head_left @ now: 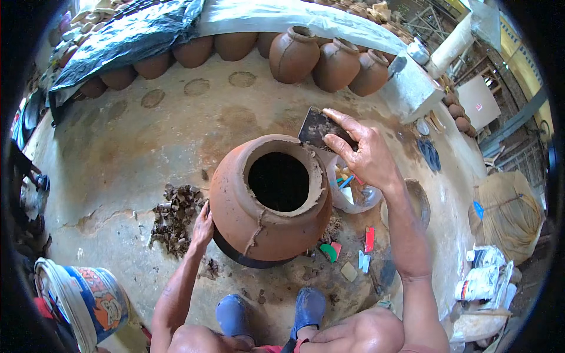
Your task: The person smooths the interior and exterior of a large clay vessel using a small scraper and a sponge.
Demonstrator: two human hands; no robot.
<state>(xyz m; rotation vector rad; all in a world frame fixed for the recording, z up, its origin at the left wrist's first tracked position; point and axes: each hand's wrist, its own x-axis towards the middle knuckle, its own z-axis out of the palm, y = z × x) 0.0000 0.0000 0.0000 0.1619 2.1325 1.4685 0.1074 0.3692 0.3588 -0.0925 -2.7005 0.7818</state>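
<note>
A large brown clay pot [232, 200] stands in front of me on a dark round base [244, 257]. Its wide mouth is dark inside, and the rim is rough, with a ragged clay seam running down the near side. My left hand [203, 226] lies against the pot's left wall, its fingers stretched along the clay and partly hidden. Above the far right of the rim, my right hand [368, 150] grips a dark, flat rectangular plate [318, 127] smeared with clay. Thumb and fingers are closed on the plate's right end, and its left corner comes close to the rim.
A clear plastic tub [352, 203] of small tools sits right of the pot, with coloured scraper pieces [369, 239] nearby. Clay scraps [176, 217] are heaped left. Finished pots [294, 56] line the back beneath plastic sheeting [265, 17]. A printed bucket [100, 300] stands at lower left.
</note>
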